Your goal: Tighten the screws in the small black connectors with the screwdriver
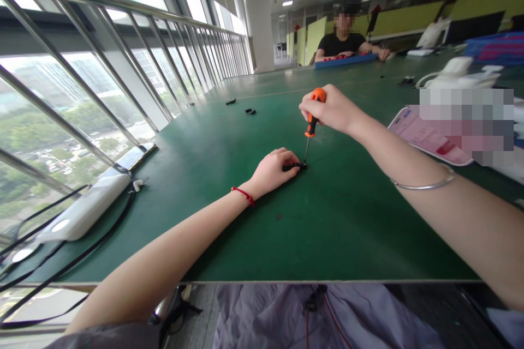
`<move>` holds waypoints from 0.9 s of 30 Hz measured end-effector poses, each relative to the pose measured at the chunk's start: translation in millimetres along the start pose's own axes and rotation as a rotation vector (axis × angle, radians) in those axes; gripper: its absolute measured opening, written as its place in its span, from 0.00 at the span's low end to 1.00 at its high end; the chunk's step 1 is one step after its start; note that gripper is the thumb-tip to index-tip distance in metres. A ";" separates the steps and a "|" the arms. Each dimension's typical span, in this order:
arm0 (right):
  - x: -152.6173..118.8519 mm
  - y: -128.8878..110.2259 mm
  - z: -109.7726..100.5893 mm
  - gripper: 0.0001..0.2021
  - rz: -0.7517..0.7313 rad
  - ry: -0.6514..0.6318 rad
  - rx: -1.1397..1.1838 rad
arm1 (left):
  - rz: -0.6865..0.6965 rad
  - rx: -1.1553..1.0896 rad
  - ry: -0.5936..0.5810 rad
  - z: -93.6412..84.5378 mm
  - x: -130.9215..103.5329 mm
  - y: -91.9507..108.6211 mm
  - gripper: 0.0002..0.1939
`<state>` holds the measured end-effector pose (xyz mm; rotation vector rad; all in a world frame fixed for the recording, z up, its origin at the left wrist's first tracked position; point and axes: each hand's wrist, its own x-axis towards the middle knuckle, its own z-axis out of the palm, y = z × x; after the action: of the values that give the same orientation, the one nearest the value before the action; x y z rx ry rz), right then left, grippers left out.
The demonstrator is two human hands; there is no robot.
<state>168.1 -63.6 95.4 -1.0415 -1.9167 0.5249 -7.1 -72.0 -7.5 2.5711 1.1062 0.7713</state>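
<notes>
My right hand (333,106) is wrapped round the orange and black handle of a screwdriver (311,126). The tool stands nearly upright, its thin metal shaft reaching down to one end of a small black part (302,166). That part lies on the green tabletop (327,223), pinched by the fingers of my left hand (274,170). Its exact kind is too small to make out, and my left fingers cover some of it. Whether the tip sits in a screw cannot be seen.
Small black pieces (250,112) and another dark piece (231,101) lie farther back. At left are a white device (88,207) and black cables by a metal railing (123,16). A pink-screened phone (429,136) lies at right. Across the table sits a person (341,41) behind a blue tray (347,60).
</notes>
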 end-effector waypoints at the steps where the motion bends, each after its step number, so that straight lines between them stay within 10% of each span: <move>1: 0.1 0.2 0.4 0.13 0.005 -0.010 -0.003 | -0.003 0.003 0.000 0.0 0.0 0.3 0.07; 18: 2.7 -5.7 -34.3 0.06 0.062 -0.253 -0.249 | 0.001 0.019 -0.003 -1.0 -0.2 0.9 0.07; 23: 3.4 -6.4 -36.1 0.20 0.027 -0.201 -0.318 | -0.008 0.031 -0.012 -1.9 -0.2 2.1 0.07; 27: 3.1 -8.4 -34.4 0.06 -0.005 -0.199 -0.334 | -0.003 0.031 -0.012 -1.6 -0.3 2.1 0.07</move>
<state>192.4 -67.1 121.0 -1.2323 -2.2351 0.3197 -6.9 -73.6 -5.4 2.5960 1.1268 0.7432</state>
